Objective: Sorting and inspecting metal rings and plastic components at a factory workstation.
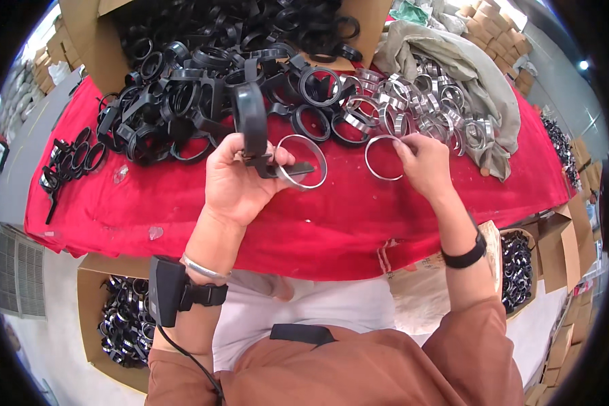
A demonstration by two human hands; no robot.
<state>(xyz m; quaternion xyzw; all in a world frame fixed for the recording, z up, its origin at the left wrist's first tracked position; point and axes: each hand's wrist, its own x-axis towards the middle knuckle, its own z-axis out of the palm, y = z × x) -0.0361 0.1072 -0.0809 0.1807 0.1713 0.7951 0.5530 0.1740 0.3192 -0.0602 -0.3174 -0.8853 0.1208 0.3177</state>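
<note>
My left hand (pixel 233 179) is closed around a black plastic ring with a flat tab (pixel 252 122), its ring part standing upright above the fingers. At those fingertips, overlapping the tab, is a silver metal ring (pixel 323 164); whether the fingers grip it or it rests on the cloth I cannot tell. To the right, my right hand (pixel 426 162) pinches another thin metal ring (pixel 367 159) by its edge, just over the red cloth. The two hands are apart, with both silver rings between them.
A heap of black plastic rings (pixel 183 101) spills from a cardboard box (pixel 91 47) at the back. Loose silver rings (pixel 413 101) lie on a grey cloth sack (pixel 501 101). Smaller black rings (pixel 78 152) sit left on the red cloth (pixel 149 203). Filled cartons (pixel 91 318) stand below.
</note>
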